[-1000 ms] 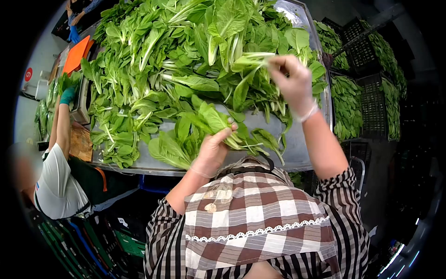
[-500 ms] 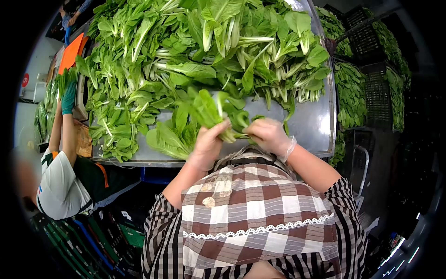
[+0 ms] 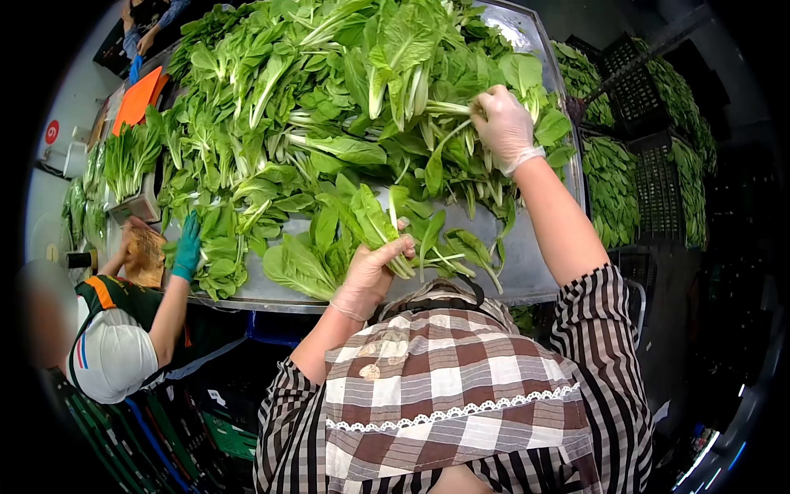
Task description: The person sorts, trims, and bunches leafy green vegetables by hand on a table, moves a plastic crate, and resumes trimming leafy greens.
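Observation:
My left hand point(image 3: 372, 270), in a clear glove, is closed around the pale stems of a small bunch of leafy greens point(image 3: 370, 216) near the table's front edge. Farther out, my right hand point(image 3: 504, 130), gloved too, has its fingers pinched at the end of a pale-stemmed leafy green point(image 3: 447, 107) on the heap. Beneath and around it spreads a large pile of leafy greens point(image 3: 271, 90). Several loose leaves point(image 3: 473, 247) lie on the metal just right of my left hand. A broad light-green head point(image 3: 298, 267) rests to its left.
The metal table point(image 3: 527, 280) has a raised rim. At left, a co-worker's teal-gloved hand point(image 3: 188, 247) touches the greens, near a bunch standing on a scale point(image 3: 141, 202). Black crates point(image 3: 658, 185) filled with greens stand at right. An orange board point(image 3: 138, 97) lies at upper left.
My right hand has left the bunch by my left hand and reached forward and right to the pile. Loose leaves now lie where it was. The co-worker's gloved hand has let go of a bunch.

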`<state>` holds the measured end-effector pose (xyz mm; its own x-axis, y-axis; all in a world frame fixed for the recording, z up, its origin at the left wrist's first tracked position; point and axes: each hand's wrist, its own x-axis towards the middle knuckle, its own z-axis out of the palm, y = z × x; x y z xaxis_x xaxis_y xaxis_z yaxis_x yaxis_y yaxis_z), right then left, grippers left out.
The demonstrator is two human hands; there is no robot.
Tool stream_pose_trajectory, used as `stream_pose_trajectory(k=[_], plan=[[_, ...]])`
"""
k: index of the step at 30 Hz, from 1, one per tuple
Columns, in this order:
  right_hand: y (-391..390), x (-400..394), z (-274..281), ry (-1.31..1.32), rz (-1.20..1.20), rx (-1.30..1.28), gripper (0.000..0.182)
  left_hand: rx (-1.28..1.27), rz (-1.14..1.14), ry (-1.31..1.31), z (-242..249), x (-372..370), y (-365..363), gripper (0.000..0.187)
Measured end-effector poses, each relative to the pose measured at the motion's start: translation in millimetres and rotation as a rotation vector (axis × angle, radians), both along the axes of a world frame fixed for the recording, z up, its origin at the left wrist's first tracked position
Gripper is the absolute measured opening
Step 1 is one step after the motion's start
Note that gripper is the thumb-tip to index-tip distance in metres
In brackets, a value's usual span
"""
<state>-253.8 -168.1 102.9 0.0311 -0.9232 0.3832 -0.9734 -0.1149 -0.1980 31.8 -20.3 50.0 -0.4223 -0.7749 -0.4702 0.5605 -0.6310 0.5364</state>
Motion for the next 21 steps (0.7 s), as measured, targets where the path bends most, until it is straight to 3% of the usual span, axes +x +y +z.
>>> stream_pose_trajectory(k=[2,7,12,17,21], plan=[[2.7,-0.7,-0.8,-0.062,0.0,0.037,0.009,-0.026,0.066,-0.074,-3.1,-1.2,-5.0,0.038],[-1.5,38.3,-3.8,-0.261,0.132,-0.193,0.008,-0.119,0.23,-0.113,-1.2,-0.7,-51.9,0.036],[5.6,99.2,-14.2,-0.558,0.188,0.167,0.013,-0.362,0.488,-0.273,13.6,-21.0,-124.9,0.031],[-2.9,124.7,-13.5,-0.683,0.165,0.506,0.038,-0.274,0.538,-0.367,1.5,-46.3,-178.7,0.034],[-15.3,105.3,-21.7,-0.599,0.115,0.39,0.055,-0.372,0.578,-0.554,-14.4,-62.0,-196.1,0.04]])
